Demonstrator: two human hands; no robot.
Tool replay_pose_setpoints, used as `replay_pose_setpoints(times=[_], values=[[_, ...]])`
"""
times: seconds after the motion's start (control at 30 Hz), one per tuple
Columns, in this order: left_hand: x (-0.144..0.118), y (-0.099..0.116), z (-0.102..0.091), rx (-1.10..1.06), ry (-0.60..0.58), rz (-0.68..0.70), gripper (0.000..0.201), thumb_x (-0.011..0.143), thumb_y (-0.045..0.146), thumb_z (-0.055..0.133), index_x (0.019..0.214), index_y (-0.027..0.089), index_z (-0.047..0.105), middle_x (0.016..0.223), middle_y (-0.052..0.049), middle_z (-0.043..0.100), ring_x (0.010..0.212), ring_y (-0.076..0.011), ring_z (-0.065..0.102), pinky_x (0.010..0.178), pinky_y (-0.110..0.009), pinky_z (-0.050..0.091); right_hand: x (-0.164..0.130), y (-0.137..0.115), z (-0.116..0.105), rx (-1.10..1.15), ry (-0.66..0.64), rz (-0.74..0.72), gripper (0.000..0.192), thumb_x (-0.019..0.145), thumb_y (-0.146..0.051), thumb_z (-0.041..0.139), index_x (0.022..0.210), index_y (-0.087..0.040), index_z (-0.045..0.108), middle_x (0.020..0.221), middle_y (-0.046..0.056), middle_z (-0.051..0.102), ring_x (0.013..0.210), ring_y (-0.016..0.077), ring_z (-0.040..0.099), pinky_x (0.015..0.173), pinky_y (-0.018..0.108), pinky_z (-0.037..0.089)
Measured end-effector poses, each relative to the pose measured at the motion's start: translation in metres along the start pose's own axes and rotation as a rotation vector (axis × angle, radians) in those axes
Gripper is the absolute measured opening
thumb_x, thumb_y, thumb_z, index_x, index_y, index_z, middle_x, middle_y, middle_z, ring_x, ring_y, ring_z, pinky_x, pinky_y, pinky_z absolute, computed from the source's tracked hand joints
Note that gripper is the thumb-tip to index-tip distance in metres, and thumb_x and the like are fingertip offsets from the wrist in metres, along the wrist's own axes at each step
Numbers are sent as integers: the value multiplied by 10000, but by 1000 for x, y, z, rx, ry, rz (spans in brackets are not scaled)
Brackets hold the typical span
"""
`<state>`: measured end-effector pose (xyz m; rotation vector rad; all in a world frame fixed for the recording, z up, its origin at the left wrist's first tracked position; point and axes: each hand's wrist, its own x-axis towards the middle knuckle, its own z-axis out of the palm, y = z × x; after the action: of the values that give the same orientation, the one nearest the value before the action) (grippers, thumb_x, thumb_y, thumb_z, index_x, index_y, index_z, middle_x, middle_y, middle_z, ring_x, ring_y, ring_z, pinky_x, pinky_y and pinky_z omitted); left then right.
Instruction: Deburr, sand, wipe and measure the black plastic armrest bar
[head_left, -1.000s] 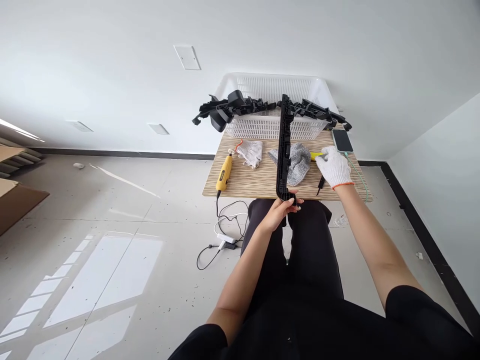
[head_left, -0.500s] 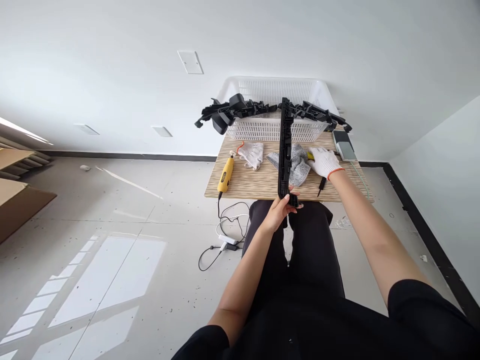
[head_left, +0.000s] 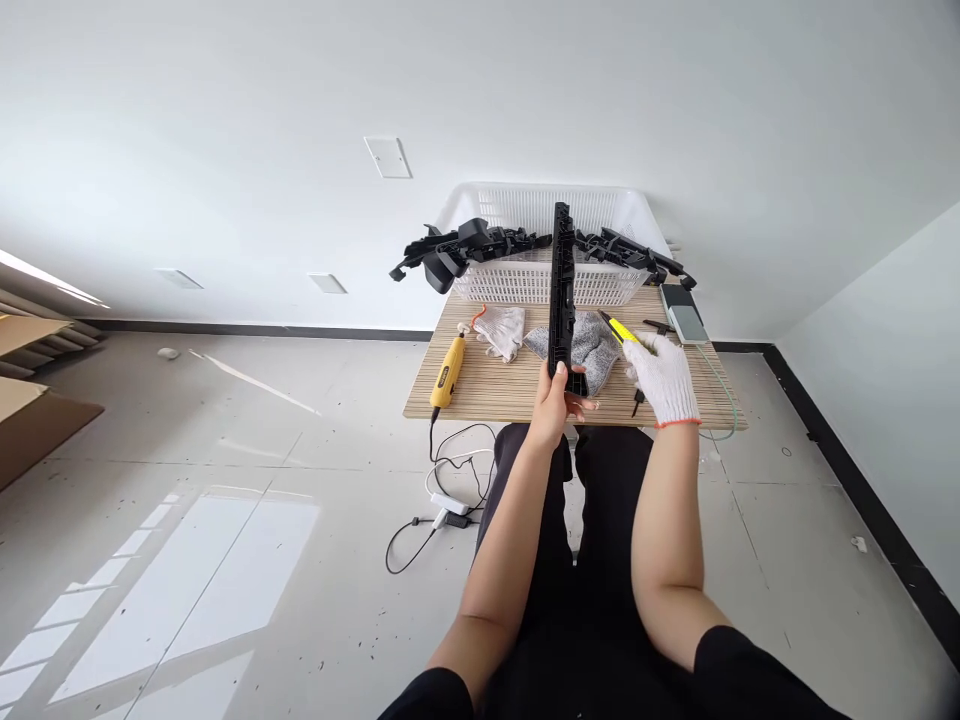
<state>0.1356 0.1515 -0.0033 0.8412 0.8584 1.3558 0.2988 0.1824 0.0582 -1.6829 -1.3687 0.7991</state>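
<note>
My bare left hand is closed round the lower end of a long black plastic trim part, which points away from me over the table. In my right hand, wearing a white knitted glove with an orange cuff, is a yellow utility knife. Its dark tip points up and left, toward the trim part, and does not touch it. Behind the trim part a grey cloth glove lies crumpled on the table. A small black tool rests beside my gloved hand.
A white plastic basket stands at the table's back, with black plastic parts across its rim. On the wooden table lie a yellow rotary tool, a white glove and a grey box-like device. Cables and a power strip lie on the floor.
My right hand has lifted the yellow utility knife from the table and drawn it nearer to me. The trim part has turned slightly in my left hand.
</note>
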Motion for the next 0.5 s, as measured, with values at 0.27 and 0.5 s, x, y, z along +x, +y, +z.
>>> replay_pose_setpoints(times=[0.27, 0.5], values=[[90, 37, 4, 208, 74, 230, 578, 841, 776, 503, 1007, 226, 439, 951, -26, 668, 423, -70, 563, 417, -259, 508, -1, -50, -17, 210, -155, -97, 392, 798, -361, 682, 1151, -196, 721, 733, 5, 637, 548, 77, 500, 457, 208, 373], [117, 35, -7, 349, 10, 207, 524, 804, 588, 731, 1122, 230, 518, 814, 18, 596, 576, -98, 596, 516, -241, 515, 26, -1, 19, 570, -182, 36, 392, 718, -258, 730, 1095, -228, 624, 774, -36, 641, 473, 52, 476, 392, 183, 332]])
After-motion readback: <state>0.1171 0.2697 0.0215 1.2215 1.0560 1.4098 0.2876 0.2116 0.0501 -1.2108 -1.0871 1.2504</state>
